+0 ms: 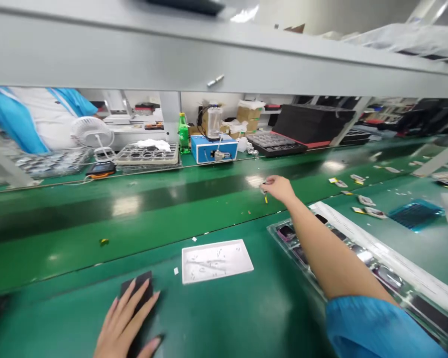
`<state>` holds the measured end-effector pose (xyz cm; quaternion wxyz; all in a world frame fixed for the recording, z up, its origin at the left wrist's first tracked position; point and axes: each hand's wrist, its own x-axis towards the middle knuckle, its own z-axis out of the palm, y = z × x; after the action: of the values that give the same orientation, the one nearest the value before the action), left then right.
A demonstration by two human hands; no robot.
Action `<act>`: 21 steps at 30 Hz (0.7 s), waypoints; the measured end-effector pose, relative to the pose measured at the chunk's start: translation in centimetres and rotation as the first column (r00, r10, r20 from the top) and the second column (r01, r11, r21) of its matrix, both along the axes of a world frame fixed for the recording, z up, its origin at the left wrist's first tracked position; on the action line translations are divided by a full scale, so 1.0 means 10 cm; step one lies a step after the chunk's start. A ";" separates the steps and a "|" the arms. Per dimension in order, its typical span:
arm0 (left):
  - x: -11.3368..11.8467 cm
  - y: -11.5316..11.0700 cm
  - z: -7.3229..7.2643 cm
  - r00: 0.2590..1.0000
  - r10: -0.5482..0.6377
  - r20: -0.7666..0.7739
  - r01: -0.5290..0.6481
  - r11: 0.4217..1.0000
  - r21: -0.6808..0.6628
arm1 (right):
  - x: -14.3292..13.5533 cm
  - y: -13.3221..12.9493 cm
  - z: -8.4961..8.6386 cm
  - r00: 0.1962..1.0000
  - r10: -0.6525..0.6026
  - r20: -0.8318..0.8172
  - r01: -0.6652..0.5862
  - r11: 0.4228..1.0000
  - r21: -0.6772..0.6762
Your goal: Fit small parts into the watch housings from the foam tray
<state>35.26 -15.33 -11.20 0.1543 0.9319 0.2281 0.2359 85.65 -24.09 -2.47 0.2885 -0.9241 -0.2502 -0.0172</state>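
My left hand (125,318) lies with spread fingers over a dark flat block (147,293) on the green bench. Out over the green conveyor belt, my right hand (279,189) pinches a small part with a yellow tab (266,198); the rest of that part is hidden by the fingers. Between the hands, nearer the bench edge, is a white shallow tray (216,262) holding tiny pieces. Under my right forearm a clear plastic tray (283,243) holds dark parts with shiny faces.
Small parts with yellow tabs (366,200) lie at the right, near a blue translucent sheet (416,215). Across the belt are a blue box (214,150), a green bottle (183,133), a white fan (92,132) and a person in blue and white (37,117). A shelf (134,59) crosses above.
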 end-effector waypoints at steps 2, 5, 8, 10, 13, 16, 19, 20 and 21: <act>-0.03 -0.01 0.17 0.998 0.025 0.063 -0.019 0.995 -0.095 | -0.41 0.10 0.14 0.990 0.141 0.021 -0.142 0.983 0.119; -0.09 -0.06 0.37 0.979 0.129 0.158 -0.089 0.967 -0.240 | -1.20 0.17 0.28 0.920 0.392 0.020 -0.378 0.870 0.317; -0.13 -0.12 0.47 0.954 0.206 0.219 -0.094 0.896 -0.435 | -2.10 0.13 0.27 0.713 0.701 0.028 -0.573 0.559 0.599; -0.12 -0.15 0.49 0.941 0.206 0.267 -0.010 0.807 -0.590 | -2.67 0.06 0.18 0.597 0.802 -0.008 -0.611 0.461 0.643; -0.10 -0.18 0.48 0.920 0.173 0.352 0.177 0.619 -0.766 | -3.34 -0.05 0.01 0.466 0.876 -0.125 -0.618 0.423 0.663; -0.08 -0.19 0.49 0.903 0.176 0.393 0.273 0.471 -0.839 | -3.67 -0.12 -0.14 0.481 0.863 -0.153 -0.623 0.459 0.633; -0.09 -0.21 0.54 0.886 0.222 0.408 0.316 0.356 -0.880 | -3.70 -0.16 -0.22 0.530 0.837 -0.137 -0.566 0.470 0.677; -0.09 -0.22 0.57 0.879 0.247 0.409 0.331 0.300 -0.894 | -3.68 -0.16 -0.24 0.547 0.828 -0.124 -0.545 0.465 0.698; -0.10 -0.23 0.60 0.872 0.274 0.407 0.347 0.240 -0.906 | -3.65 -0.17 -0.24 0.565 0.819 -0.098 -0.536 0.455 0.711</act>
<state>34.25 -17.63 -5.25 0.7524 0.5464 0.2535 0.2666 49.18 -25.81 -4.87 0.5969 -0.5699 -0.5170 0.2272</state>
